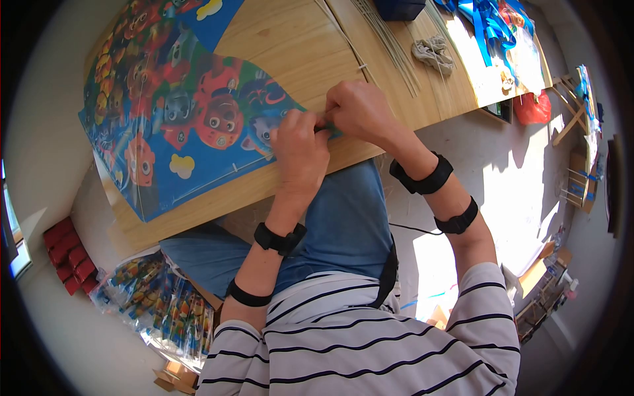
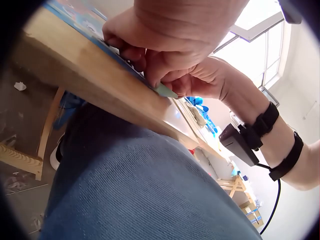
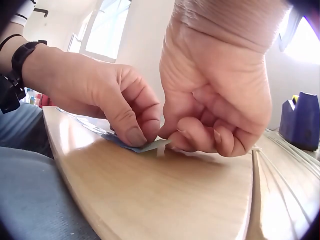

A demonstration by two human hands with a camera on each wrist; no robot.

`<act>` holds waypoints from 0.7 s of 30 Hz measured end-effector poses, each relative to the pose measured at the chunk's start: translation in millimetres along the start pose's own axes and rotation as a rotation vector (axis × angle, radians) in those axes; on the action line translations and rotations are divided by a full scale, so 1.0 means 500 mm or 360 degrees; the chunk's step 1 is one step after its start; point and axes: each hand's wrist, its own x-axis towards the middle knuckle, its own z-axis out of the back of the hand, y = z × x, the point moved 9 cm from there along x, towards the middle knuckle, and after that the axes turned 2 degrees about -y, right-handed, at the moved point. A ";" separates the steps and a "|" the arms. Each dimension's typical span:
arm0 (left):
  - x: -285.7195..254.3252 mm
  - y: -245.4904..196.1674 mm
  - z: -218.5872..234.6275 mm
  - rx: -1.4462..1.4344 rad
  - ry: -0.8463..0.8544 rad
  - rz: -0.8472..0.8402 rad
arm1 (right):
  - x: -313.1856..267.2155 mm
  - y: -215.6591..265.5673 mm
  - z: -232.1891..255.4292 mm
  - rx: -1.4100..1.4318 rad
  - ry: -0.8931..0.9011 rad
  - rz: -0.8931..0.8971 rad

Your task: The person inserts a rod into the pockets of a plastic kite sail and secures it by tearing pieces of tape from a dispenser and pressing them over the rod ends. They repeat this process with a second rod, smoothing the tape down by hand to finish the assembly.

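Observation:
A blue kite (image 1: pixel 218 162) printed with cartoon puppies lies spread on the wooden table (image 1: pixel 290 39). At its narrow corner, beside the table's front edge, my two hands meet. My left hand (image 1: pixel 300 152) pinches the kite's edge, the thumb pressing on top near the greenish tip (image 3: pixel 156 145). Close against it, my right hand (image 3: pixel 220 90) has its fingers curled and pinches the end of that tip. The right thumb is largely hidden. A thin white rod (image 1: pixel 224 173) runs along the kite's near edge.
Thin sticks (image 1: pixel 389 43) lie at the table's back, near a crumpled cloth glove (image 1: pixel 432 53) and a dark blue tape dispenser (image 3: pixel 301 120). Blue ribbons (image 1: pixel 489 30) are heaped to the right. My legs (image 1: pixel 347 218) are against the table's front edge.

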 end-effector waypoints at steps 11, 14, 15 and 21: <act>0.018 0.008 0.020 -0.0207 -0.0020 0.0030 | -0.094 0.037 0.044 0.0374 -0.0343 0.0075; 0.035 0.020 0.031 -0.0196 -0.0002 0.0069 | -0.095 0.033 0.034 0.0301 -0.0338 0.0082; 0.037 0.022 0.032 -0.0170 0.0005 0.0056 | -0.093 0.036 0.036 0.0277 -0.0336 0.0090; 0.041 0.018 0.023 -0.0005 -0.0002 0.0017 | -0.081 0.030 0.001 0.0109 -0.0246 0.0145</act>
